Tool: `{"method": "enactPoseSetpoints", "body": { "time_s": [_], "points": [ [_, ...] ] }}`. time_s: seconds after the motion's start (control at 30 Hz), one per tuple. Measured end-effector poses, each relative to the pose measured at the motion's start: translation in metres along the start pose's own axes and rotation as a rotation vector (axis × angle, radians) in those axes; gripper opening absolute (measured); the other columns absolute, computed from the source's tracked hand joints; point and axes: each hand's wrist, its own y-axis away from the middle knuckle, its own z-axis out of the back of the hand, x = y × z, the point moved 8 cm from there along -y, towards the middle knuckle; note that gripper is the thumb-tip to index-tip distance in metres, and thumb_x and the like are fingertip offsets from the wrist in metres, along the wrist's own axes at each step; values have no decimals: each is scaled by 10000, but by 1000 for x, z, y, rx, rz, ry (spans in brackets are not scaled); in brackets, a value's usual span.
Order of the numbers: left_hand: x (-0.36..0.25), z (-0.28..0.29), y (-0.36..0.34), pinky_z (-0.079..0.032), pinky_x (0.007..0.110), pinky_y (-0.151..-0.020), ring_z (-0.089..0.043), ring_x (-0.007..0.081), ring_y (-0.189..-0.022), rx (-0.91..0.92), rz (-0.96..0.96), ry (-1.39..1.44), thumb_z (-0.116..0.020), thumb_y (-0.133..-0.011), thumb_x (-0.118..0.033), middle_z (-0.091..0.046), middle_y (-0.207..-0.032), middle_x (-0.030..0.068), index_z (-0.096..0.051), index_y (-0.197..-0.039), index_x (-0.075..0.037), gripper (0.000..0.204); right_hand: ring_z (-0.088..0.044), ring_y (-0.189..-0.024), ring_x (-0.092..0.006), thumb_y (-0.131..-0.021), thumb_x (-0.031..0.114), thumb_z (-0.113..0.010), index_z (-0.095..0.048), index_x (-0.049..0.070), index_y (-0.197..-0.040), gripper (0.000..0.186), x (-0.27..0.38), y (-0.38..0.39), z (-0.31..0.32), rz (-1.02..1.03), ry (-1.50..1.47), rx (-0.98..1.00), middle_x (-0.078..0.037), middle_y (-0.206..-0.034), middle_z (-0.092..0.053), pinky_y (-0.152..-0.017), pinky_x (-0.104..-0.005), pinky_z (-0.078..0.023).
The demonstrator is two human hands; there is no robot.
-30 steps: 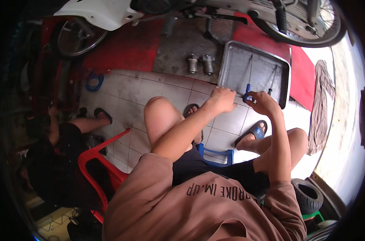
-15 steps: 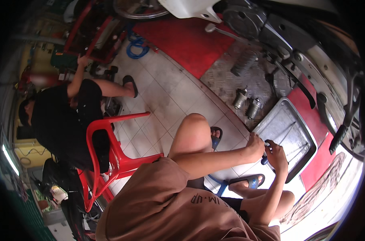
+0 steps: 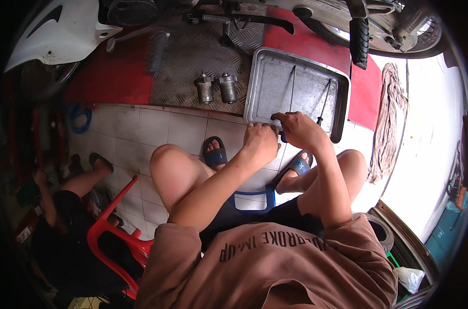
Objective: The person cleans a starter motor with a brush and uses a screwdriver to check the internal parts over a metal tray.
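Observation:
My left hand (image 3: 262, 142) is curled closed in front of the tray's near edge, its fingers towards my right hand. My right hand (image 3: 301, 130) is bent, its fingertips darkened and pressed together close to the left. What either hand holds is too small and hidden to make out. A dark blue handle (image 3: 284, 137) shows between them, partly covered; a thin screwdriver-like shaft (image 3: 293, 87) runs above it in the shallow metal tray (image 3: 250, 103). A second thin shaft (image 3: 326, 98) with a black handle leans on the tray's rim near my right wrist.
Two metal cylindrical parts (image 3: 227, 88) stand on a checkered metal plate (image 3: 180, 67) left of the tray. Motorcycle parts (image 3: 360, 41) overhang the far side. A red chair (image 3: 115, 232) and a seated co-worker in black (image 3: 64, 247) are at the left. A crumpled cloth (image 3: 388, 123) lies right.
My view has swung round, so the tray moves from the right to the upper middle and the co-worker drops to the lower left. Both hands stay close together by the tray's edge.

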Motion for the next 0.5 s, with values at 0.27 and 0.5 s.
{"method": "enactPoseSetpoints", "body": {
  "time_s": [0.27,0.5],
  "points": [
    [-8,-4,-4,-465,453,-900,-619,342,-1014,44,1,-41,-598,-868,-319,-658,-996,196,-605,-1122,14,419,-635,-788,-381,-859,33,-446,-621,78,-1172,361,-34,30,11,-174,83,-33,-219,-836,-658,-759,-451,-498],
    [-42,-21,15,-463,467,-891,-622,346,-986,49,-81,-83,-593,-872,-317,-656,-993,197,-596,-1124,15,417,-647,-802,-366,-865,87,-491,-621,75,-1160,323,-37,75,1,-170,132,-65,-204,-846,-671,-774,-439,-512]
  ]
}}
